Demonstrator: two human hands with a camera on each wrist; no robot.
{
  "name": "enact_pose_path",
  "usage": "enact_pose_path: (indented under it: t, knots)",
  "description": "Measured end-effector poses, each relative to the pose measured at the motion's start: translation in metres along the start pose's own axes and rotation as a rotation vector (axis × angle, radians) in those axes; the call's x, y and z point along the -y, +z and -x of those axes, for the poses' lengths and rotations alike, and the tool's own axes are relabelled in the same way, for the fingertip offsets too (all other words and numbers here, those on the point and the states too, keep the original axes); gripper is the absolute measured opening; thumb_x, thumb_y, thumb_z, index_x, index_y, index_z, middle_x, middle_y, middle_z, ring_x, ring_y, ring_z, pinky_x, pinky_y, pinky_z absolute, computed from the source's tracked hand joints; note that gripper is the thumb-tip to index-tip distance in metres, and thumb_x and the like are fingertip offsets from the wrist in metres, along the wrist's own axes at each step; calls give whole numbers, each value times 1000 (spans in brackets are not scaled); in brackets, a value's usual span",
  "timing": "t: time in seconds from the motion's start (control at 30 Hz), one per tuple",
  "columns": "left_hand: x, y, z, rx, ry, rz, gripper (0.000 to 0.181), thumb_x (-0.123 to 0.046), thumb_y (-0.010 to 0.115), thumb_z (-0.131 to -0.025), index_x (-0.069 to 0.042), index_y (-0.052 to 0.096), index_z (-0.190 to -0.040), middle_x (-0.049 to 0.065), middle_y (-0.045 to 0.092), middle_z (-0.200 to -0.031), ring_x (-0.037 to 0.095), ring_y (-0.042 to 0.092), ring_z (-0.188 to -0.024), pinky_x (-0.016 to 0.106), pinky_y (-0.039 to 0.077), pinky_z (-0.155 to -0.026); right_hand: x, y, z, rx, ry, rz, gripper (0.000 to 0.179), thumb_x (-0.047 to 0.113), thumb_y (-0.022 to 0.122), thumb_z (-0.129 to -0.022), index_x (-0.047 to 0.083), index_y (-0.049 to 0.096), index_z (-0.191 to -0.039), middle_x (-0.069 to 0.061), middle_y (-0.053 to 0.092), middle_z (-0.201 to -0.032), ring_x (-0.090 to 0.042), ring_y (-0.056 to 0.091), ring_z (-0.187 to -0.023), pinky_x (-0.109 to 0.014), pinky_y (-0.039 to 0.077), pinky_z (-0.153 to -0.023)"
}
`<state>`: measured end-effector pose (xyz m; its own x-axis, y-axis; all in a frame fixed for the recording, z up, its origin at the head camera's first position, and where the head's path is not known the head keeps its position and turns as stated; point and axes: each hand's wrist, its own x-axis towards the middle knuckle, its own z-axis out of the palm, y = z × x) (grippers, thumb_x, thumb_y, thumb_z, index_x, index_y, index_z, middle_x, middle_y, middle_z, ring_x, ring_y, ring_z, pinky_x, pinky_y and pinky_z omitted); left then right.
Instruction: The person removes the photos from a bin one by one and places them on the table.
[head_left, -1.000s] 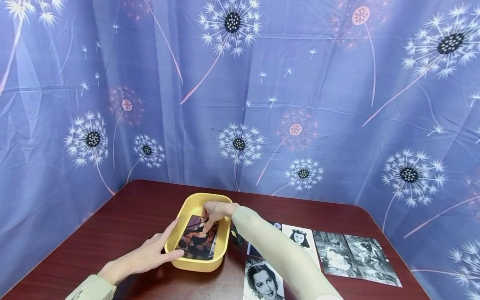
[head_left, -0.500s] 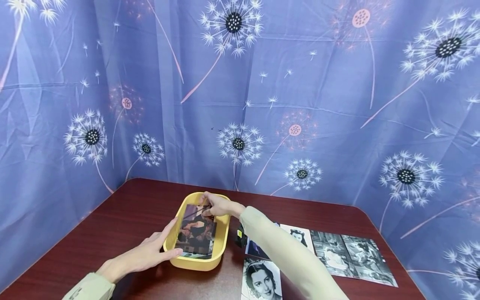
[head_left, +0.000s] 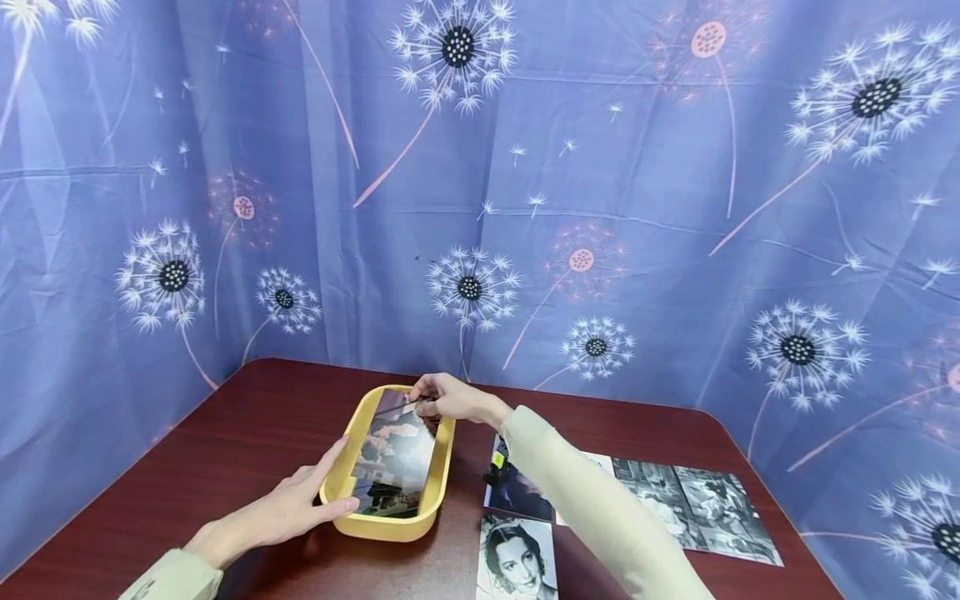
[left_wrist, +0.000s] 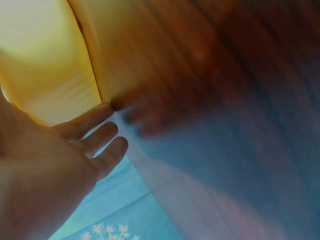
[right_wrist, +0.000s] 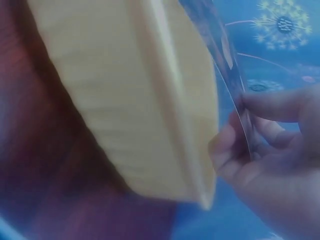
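Observation:
A yellow plastic tub (head_left: 386, 528) stands on the table. My right hand (head_left: 459, 397) pinches a glossy photo print (head_left: 397, 454) by its far end, at the tub's far right rim. The print slants up out of the tub, its near end down inside. From the right wrist view, thumb and fingers (right_wrist: 227, 145) hold the bent sheet (right_wrist: 232, 85) beside the tub's wall (right_wrist: 135, 100). My left hand (head_left: 277, 506) rests at the tub's left side with fingers straight and the thumb at the near left rim. Other contents of the tub are mostly hidden under the print.
Right of the tub lie a black-and-white portrait print (head_left: 517, 560), a dark purple print (head_left: 512, 493) and two more black-and-white prints (head_left: 727, 512). A small black object with a yellow-green mark (head_left: 497, 460) sits near them. My right sleeve (head_left: 585, 492) covers part of another print. A flowered blue curtain (head_left: 420, 208) hangs behind.
My right hand has moved from inside the tub up and right to its far rim, lifting the print's far end. The left hand stays at the tub's left side.

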<state>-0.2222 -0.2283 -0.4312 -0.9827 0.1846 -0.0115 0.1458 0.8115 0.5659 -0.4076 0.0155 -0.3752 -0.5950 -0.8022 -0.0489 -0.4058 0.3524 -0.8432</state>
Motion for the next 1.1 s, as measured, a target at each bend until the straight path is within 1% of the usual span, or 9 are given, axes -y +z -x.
enact_pose_path:
  t: [0.13,0.27,0.37,0.5,0.57,0.7,0.87,1.0,1.1]
  knots:
    - [0,0,0,-12,11,-8,94,-57,61,-87,-21,9,-157,29,41,-142,44,45,-126,59,41,-91,4,-13,17,5,-2,-1,20,1,56,-94,-2,56,-113,-9,60,-104,-9,52,-77,-23,45,-66]
    - [0,0,1,-18,15,-6,94,-57,62,-87,-20,10,-157,28,40,-144,44,45,-126,59,42,-91,4,-23,41,15,-16,1,19,2,58,-94,-3,56,-112,-10,61,-106,-8,54,-83,-21,46,-71]
    - [0,0,1,-24,23,-11,94,-57,62,-87,-20,11,-156,28,41,-143,43,46,-125,58,42,-90,1,-28,66,27,-27,15,19,2,59,-93,-3,57,-111,-10,62,-106,-8,55,-87,-22,47,-78]
    - [-1,-1,1,-29,25,-21,94,-57,62,-86,-19,11,-156,29,44,-140,42,48,-124,57,43,-89,-8,-34,103,39,-64,70,19,1,59,-91,-2,57,-110,-12,62,-105,-8,56,-88,-23,47,-81]
    - [-1,-1,1,-29,21,-25,94,-57,62,-86,-19,11,-156,29,45,-138,42,49,-122,56,44,-88,-14,-38,123,50,-62,77,19,1,58,-92,-2,57,-111,-13,63,-106,-9,56,-87,-23,47,-82]
    - [-1,0,0,-20,11,-23,94,-57,62,-86,-20,11,-156,28,46,-137,40,49,-121,55,44,-86,-30,-44,166,86,-43,52,19,1,56,-93,-3,54,-112,-16,62,-106,-9,55,-84,-22,47,-78]
    - [0,1,-1,-25,10,-23,94,-56,62,-86,-20,12,-156,28,46,-137,40,50,-119,55,44,-86,-50,-46,217,116,-24,-9,18,1,55,-94,-6,52,-110,-19,57,-96,-4,48,-74,-18,43,-67]
    - [1,3,0,-26,11,-22,94,-57,62,-86,-19,12,-156,28,46,-137,41,49,-121,55,44,-86,-65,-40,251,135,5,-35,19,-1,54,-92,-7,53,-109,-12,55,-90,-1,46,-69,-17,42,-63]
    - [1,2,1,-13,5,-7,94,-56,62,-87,-19,11,-156,29,44,-138,42,48,-122,56,44,-86,-73,-35,268,155,14,-41,19,-4,53,-89,-9,52,-108,-5,49,-84,1,42,-65,-17,38,-59]
